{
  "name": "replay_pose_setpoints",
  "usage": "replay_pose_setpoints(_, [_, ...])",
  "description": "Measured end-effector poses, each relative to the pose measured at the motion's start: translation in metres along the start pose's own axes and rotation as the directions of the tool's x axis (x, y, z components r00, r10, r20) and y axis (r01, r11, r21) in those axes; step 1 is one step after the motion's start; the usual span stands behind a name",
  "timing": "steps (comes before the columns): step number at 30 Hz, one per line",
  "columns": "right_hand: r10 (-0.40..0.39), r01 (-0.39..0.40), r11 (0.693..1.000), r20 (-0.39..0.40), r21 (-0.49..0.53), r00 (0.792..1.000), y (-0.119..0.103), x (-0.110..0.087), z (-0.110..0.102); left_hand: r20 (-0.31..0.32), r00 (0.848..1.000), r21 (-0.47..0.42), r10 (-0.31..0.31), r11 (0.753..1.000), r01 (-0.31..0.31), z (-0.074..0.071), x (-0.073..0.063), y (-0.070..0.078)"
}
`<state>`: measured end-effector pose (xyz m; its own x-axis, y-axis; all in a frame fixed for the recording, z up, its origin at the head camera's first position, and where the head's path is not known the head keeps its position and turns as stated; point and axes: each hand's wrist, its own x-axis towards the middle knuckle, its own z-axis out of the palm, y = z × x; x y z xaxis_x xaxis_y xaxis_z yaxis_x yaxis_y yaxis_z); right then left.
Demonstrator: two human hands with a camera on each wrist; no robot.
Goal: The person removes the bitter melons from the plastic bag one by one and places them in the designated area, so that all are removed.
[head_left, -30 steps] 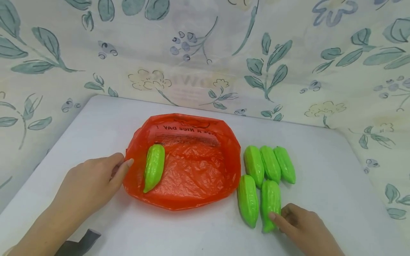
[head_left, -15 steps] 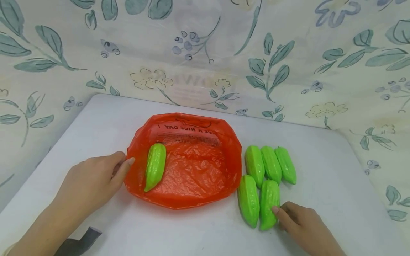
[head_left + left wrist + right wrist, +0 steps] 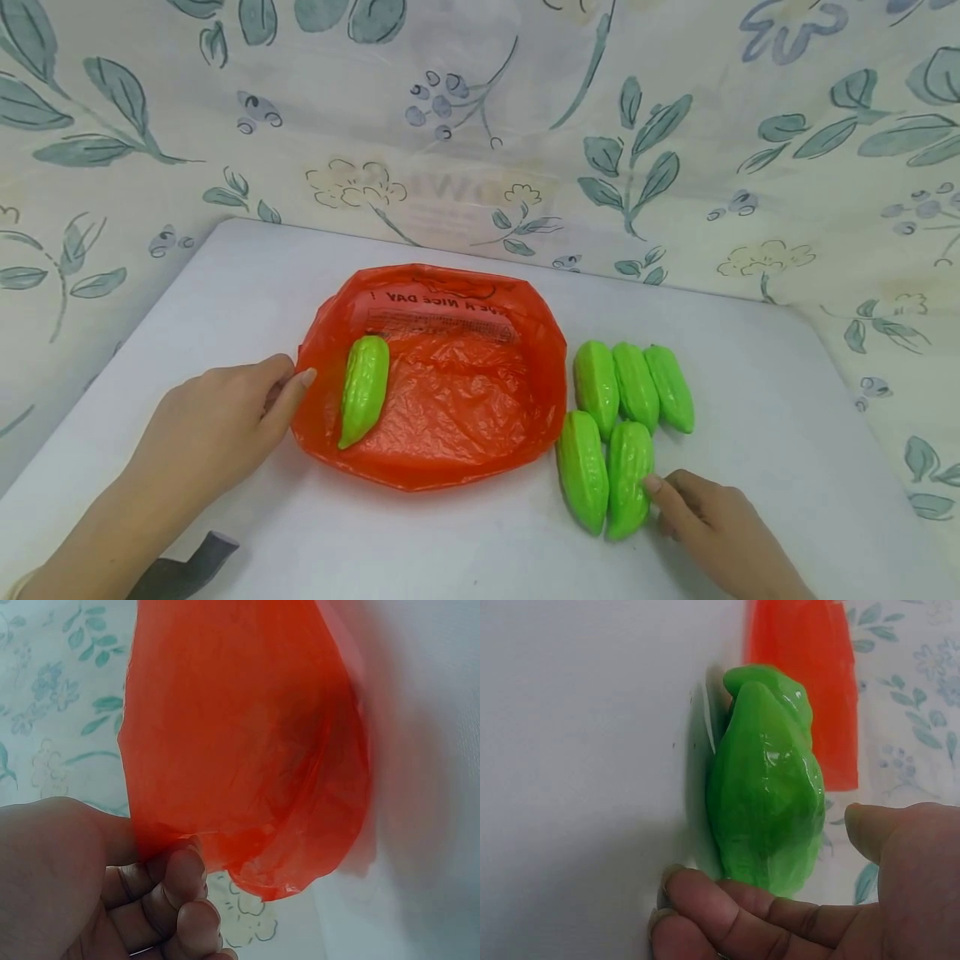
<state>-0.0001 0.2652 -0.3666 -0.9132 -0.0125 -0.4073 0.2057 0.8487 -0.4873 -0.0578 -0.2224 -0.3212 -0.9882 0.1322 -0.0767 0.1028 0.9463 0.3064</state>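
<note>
In the head view my left hand (image 3: 217, 425) pinches the left rim of a red plastic bag (image 3: 450, 400), spread with its mouth up. The left wrist view shows thumb and fingers on the edge of the bag (image 3: 225, 735). One glossy green bitter melon (image 3: 363, 392) with a ridged skin lies inside on the left. My right hand (image 3: 720, 517) is beside the nearest right bitter melon (image 3: 630, 479). In the right wrist view its thumb stands apart from the bitter melon (image 3: 769, 795), and loosely bent fingers (image 3: 712, 904) lie at the near end.
Another bitter melon (image 3: 582, 471) lies against the bag's right side. Three more bitter melons (image 3: 636, 385) form a row behind it on the white table (image 3: 765, 400). A dark curved object (image 3: 191, 567) is at the lower left. Floral cloth (image 3: 480, 125) hangs behind the table.
My right hand slid the front right bitter melon slightly left against its neighbour. Its thumb has since drawn back to the right from the melon's top. My left hand keeps its pinch on the bag.
</note>
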Motion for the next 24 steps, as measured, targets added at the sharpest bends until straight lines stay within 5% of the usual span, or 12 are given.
replay_pose_setpoints(15, [-0.028,0.000,0.969,-0.112,-0.248,0.993,-0.022,0.002,-0.017,-0.015,1.000,0.003,-0.001,1.000,0.001,-0.003,-0.002,0.001])
replay_pose_setpoints(24, [-0.168,0.096,0.929,-0.177,-0.358,0.970,-0.054,0.001,-0.021,-0.002,1.000,-0.022,-0.009,1.000,0.009,-0.003,-0.004,0.002])
